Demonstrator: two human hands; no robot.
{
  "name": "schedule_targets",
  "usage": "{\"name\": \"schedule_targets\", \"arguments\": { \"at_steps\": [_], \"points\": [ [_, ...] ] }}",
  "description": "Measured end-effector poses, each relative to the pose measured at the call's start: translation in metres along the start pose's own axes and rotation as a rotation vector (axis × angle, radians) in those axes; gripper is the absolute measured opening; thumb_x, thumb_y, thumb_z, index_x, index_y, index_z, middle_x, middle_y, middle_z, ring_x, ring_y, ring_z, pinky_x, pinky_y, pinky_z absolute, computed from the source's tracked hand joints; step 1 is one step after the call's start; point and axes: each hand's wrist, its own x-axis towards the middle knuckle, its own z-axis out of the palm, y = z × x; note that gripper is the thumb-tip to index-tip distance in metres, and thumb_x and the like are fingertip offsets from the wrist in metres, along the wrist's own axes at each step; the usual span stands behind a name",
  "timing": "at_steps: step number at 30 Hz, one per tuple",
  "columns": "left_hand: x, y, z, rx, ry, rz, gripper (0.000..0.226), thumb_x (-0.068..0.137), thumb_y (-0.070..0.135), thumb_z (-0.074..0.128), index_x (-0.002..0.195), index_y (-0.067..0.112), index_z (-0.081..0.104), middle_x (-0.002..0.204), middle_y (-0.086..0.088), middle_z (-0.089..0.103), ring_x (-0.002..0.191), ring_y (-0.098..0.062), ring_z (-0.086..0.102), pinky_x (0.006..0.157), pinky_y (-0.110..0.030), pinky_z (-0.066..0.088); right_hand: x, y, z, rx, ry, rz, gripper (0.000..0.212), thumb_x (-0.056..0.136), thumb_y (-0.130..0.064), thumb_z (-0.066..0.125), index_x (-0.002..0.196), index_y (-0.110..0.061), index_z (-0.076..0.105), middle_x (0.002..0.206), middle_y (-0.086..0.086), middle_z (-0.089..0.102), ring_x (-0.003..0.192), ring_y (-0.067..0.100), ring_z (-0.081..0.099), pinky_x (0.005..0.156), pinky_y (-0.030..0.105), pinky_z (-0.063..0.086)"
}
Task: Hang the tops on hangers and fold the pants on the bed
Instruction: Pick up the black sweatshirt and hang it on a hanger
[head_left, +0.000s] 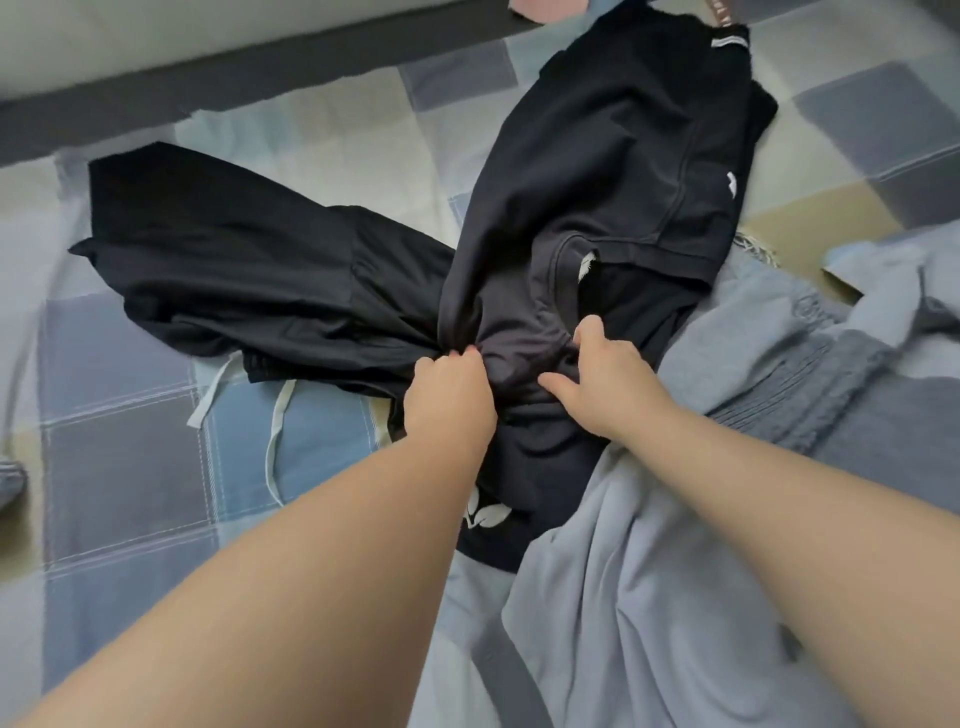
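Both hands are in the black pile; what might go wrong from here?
The left hand and right hand grip the top where it overlaps the pants, so lifting may drag both. The loose drawstrings could snag. The grey garment lies over the pile's near edge and might get pulled along.

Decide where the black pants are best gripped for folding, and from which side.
Probably the waistband of the black pants, by the white drawstrings, from the near edge: that end lies toward the person, the legs trailing far left.
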Motion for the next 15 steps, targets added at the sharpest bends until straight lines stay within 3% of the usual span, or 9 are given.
{"name": "schedule_targets", "arguments": {
  "at_steps": [2, 4, 7, 9, 11, 13, 15],
  "points": [
    [-0.004, -0.002, -0.008, -0.012, -0.027, 0.011, 0.044, 0.100, 0.019, 0.052, 0.143, 0.017, 0.046, 0.133, -0.011, 0.058, 0.123, -0.034, 0.050, 0.092, -0.040, 0.046, -0.011, -0.001, -0.005, -0.012, -0.108, 0.055, 0.033, 0.098, -0.037, 0.061, 0.100, -0.015, 0.037, 0.109, 0.006, 0.060, 0.110, 0.031, 0.055, 0.081, 0.039, 0.045],
    [-0.015, -0.009, -0.017, -0.047, -0.082, 0.033, 0.044, 0.102, 0.019, 0.048, 0.145, 0.022, 0.047, 0.134, -0.012, 0.058, 0.121, -0.035, 0.053, 0.095, -0.042, 0.047, -0.032, 0.001, -0.009, -0.184, -0.156, 0.057, 0.019, 0.103, -0.031, 0.053, 0.095, -0.016, 0.045, 0.131, 0.012, 0.056, 0.124, 0.031, 0.052, 0.092, 0.039, 0.045],
    [-0.056, -0.015, -0.024, -0.091, -0.037, 0.076, 0.023, 0.106, 0.027, 0.041, 0.117, 0.015, 0.056, 0.113, -0.014, 0.064, 0.093, -0.037, 0.058, 0.078, -0.042, 0.048, -0.073, 0.004, -0.021, -0.250, -0.108, 0.092, 0.016, 0.103, -0.030, 0.050, 0.090, -0.020, 0.049, 0.114, 0.006, 0.062, 0.110, 0.030, 0.056, 0.084, 0.036, 0.044],
    [-0.094, -0.010, -0.029, -0.103, 0.053, 0.123, 0.023, 0.107, 0.033, 0.038, 0.095, 0.014, 0.045, 0.094, -0.013, 0.062, 0.075, -0.036, 0.049, 0.066, -0.040, 0.041, -0.103, 0.003, -0.033, -0.128, -0.088, 0.111, 0.014, 0.099, -0.031, 0.057, 0.088, -0.022, 0.053, 0.107, 0.002, 0.061, 0.108, 0.029, 0.057, 0.091, 0.039, 0.045],
    [-0.134, 0.001, -0.041, -0.197, 0.114, 0.156, 0.029, 0.106, 0.036, 0.041, 0.086, 0.016, 0.039, 0.078, -0.005, 0.054, 0.069, -0.034, 0.045, 0.062, -0.038, 0.036, -0.135, 0.002, -0.044, 0.044, -0.066, 0.106, 0.009, 0.094, -0.029, 0.065, 0.094, -0.021, 0.061, 0.113, 0.003, 0.060, 0.112, 0.028, 0.056, 0.099, 0.044, 0.045],
    [-0.170, 0.011, -0.056, -0.323, 0.120, 0.189, 0.032, 0.105, 0.035, 0.044, 0.081, 0.014, 0.040, 0.070, 0.001, 0.046, 0.070, -0.031, 0.043, 0.062, -0.037, 0.032, -0.174, -0.001, -0.052, 0.192, -0.086, 0.111, 0.021, 0.089, -0.026, 0.072, 0.107, -0.017, 0.066, 0.136, 0.007, 0.054, 0.131, 0.026, 0.048, 0.109, 0.039, 0.038],
    [-0.206, 0.022, -0.072, -0.480, 0.081, 0.191, 0.032, 0.104, 0.033, 0.048, 0.081, 0.012, 0.044, 0.073, -0.001, 0.052, 0.073, -0.030, 0.047, 0.062, -0.039, 0.032, -0.218, -0.008, -0.058, 0.331, -0.144, 0.134, 0.034, 0.086, -0.025, 0.076, 0.116, -0.017, 0.064, 0.157, 0.009, 0.035, 0.149, 0.020, 0.028, 0.117, 0.032, 0.026]
  ]
}}
